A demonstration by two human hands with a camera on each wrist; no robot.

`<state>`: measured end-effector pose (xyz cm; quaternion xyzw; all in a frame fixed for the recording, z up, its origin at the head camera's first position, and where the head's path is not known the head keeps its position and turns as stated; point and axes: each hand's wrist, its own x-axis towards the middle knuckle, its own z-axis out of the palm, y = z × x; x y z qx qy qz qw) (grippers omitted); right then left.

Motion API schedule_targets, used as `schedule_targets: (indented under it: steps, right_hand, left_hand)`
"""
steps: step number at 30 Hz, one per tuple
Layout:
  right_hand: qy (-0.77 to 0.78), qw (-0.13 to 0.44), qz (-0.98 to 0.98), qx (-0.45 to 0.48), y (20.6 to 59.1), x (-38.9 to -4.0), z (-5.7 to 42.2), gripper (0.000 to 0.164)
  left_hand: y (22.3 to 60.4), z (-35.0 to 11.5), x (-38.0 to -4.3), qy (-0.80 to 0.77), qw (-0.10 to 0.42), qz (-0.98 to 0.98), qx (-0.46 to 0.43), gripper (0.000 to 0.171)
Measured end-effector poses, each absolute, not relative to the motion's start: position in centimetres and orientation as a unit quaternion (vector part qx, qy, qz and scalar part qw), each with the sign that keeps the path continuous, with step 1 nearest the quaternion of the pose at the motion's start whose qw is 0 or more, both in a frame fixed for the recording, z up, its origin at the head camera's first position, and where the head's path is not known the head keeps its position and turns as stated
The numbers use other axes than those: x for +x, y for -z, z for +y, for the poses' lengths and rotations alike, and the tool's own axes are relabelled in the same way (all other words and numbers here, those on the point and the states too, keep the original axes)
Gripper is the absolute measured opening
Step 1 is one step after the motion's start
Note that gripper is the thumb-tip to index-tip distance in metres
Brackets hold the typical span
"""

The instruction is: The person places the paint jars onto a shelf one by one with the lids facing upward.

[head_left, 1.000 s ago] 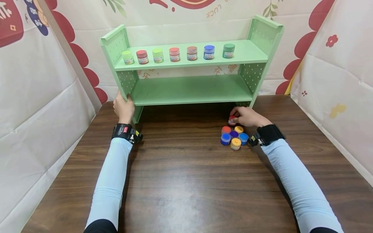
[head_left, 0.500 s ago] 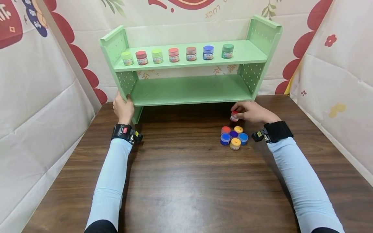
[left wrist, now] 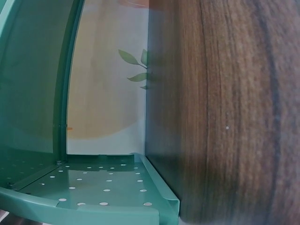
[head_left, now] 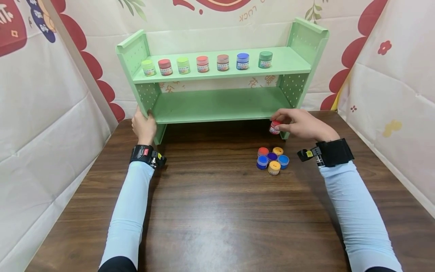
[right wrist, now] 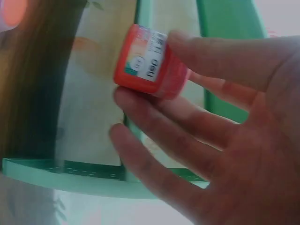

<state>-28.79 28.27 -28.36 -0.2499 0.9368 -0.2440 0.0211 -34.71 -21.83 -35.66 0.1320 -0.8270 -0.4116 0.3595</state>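
Note:
My right hand pinches a small red paint jar between thumb and fingers, lifted off the table in front of the shelf's lower right corner. Close up in the right wrist view, the jar is tilted, its white label showing. At the other end, my left hand grips the lower left side panel of a green metal shelf; some of its fingers are hidden behind the panel. The left wrist view shows the perforated panel but no hand. On the upper board stand several paint jars in a row, including a dark green one.
Below my right hand, several more jars cluster on the brown wooden table, among them a yellow-lidded jar and a blue one. The shelf's lower board bears no jars. A printed cloth hangs behind.
My right hand has lifted the red paint jar from beside the cluster, up and slightly right toward the shelf's lower board. The left hand stays in place on the side panel.

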Motion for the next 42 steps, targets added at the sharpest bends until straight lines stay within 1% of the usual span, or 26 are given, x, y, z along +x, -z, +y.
schedule_targets:
  steps: [4,11,15,18,24,30,33,35,39,42]
  right_hand:
    - [0.253,-0.029,0.936,-0.241,27.9,-28.4,28.1,0.03]
    - [0.291,-0.12,0.926,-0.209,28.5,-29.1,28.1,0.035]
    - [0.278,-0.172,0.922,-0.206,29.1,-29.9,28.0,0.032]
    - [0.264,-0.187,0.924,-0.206,29.6,-30.5,27.7,0.029]
    - [0.244,-0.181,0.932,-0.199,29.6,-30.5,27.0,0.028]
    - [0.185,-0.153,0.95,-0.2,28.3,-30.6,26.4,0.027]
    - [0.148,-0.124,0.958,-0.21,27.0,-31.4,26.0,0.026]
    - [0.132,-0.093,0.964,-0.212,26.0,-32.0,25.7,0.025]
    - [0.108,-0.038,0.971,-0.211,24.5,-33.4,25.4,0.029]
    - [0.09,-0.019,0.973,-0.212,23.9,-34.5,25.4,0.027]
  left_hand:
    - [35.7,-21.9,-34.8,0.408,0.362,-0.828,0.131,0.027]
    - [35.8,-22.0,-34.7,0.409,0.363,-0.827,0.131,0.027]
    - [35.8,-22.2,-34.6,0.41,0.362,-0.826,0.136,0.028]
    - [36.0,-22.4,-34.5,0.411,0.362,-0.824,0.145,0.027]
    - [36.2,-22.4,-34.4,0.413,0.361,-0.823,0.148,0.025]
    - [36.2,-22.0,-34.6,0.412,0.355,-0.827,0.141,0.025]
    - [36.2,-22.0,-34.6,0.412,0.359,-0.825,0.144,0.025]
    - [36.1,-22.0,-34.6,0.412,0.363,-0.824,0.143,0.026]
    - [36.0,-22.0,-34.7,0.414,0.362,-0.824,0.135,0.028]
    - [36.0,-21.8,-34.8,0.413,0.357,-0.827,0.136,0.029]
